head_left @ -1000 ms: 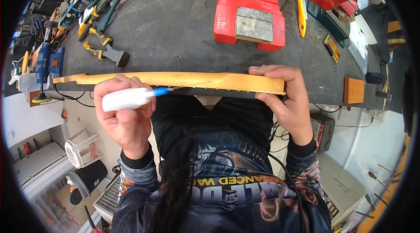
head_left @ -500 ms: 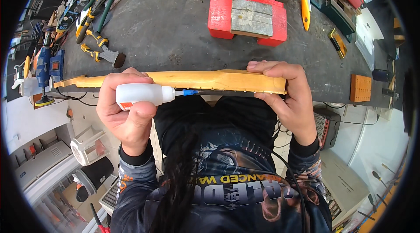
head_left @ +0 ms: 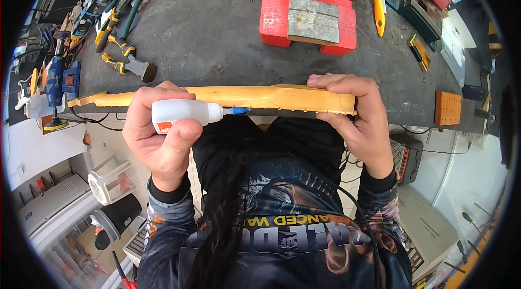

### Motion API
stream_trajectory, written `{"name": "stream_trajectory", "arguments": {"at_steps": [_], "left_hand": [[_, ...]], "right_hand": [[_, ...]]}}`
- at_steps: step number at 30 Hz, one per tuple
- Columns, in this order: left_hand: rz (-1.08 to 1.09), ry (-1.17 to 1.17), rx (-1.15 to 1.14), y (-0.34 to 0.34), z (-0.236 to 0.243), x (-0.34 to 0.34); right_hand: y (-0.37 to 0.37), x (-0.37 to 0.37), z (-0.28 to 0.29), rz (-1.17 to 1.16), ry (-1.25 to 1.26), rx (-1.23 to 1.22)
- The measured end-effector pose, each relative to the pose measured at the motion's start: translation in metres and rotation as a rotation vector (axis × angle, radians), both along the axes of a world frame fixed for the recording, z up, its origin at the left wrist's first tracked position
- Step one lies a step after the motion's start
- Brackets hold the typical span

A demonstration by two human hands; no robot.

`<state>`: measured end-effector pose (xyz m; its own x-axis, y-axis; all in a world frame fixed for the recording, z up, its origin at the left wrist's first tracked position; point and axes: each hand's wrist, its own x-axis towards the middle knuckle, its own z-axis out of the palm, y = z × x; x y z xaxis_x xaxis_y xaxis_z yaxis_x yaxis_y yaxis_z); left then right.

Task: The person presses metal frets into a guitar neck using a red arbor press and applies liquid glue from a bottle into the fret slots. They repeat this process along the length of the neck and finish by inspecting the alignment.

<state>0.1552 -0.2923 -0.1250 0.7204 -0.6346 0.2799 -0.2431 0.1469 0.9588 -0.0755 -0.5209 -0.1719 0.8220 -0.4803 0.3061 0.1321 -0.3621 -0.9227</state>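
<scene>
A yellow wooden guitar neck [head_left: 233, 94] lies edge-up across the front of the bench, its headstock to the left. Along its lower side runs a row of small fret ends. My left hand [head_left: 163, 132] is closed round a small white glue bottle [head_left: 182, 112], with its fingers also against the neck. The bottle's blue tip [head_left: 239, 110] points right, at the fretted edge; whether it touches cannot be made out. My right hand [head_left: 361, 110] grips the wide heel end, fingers on the upper side and thumb on the fretted side.
A red bench vise [head_left: 308, 18] stands on the dark workbench [head_left: 217, 29] beyond the neck. Pliers and cutters [head_left: 127, 10] crowd the far left, near a blue rotary tool [head_left: 54, 83]. A yellow-handled tool [head_left: 376, 7] and a drilled wooden block [head_left: 448, 108] are on the right.
My left hand has shifted slightly right with the glue bottle, so the blue tip sits further along the neck's edge. My right hand and the neck have hardly moved.
</scene>
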Motion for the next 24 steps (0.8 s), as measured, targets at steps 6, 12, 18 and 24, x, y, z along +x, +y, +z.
{"name": "stream_trajectory", "arguments": {"at_steps": [6,12,18,24], "left_hand": [[-0.019,-0.008,-0.023,-0.0008,-0.0014,0.0017],[-0.046,-0.009,-0.027,-0.0012,-0.0014,0.0025],[-0.038,0.001,-0.027,-0.0007,-0.0022,0.0021],[-0.071,0.008,-0.034,-0.0003,-0.0014,0.0031]], "right_hand": [[0.0003,0.0005,0.0002,-0.003,0.000,0.011],[-0.0005,0.0001,0.0004,0.001,0.000,-0.014],[0.0002,-0.0007,0.0011,0.004,0.007,0.000],[0.0009,-0.0009,0.0015,-0.003,0.012,0.016]]}}
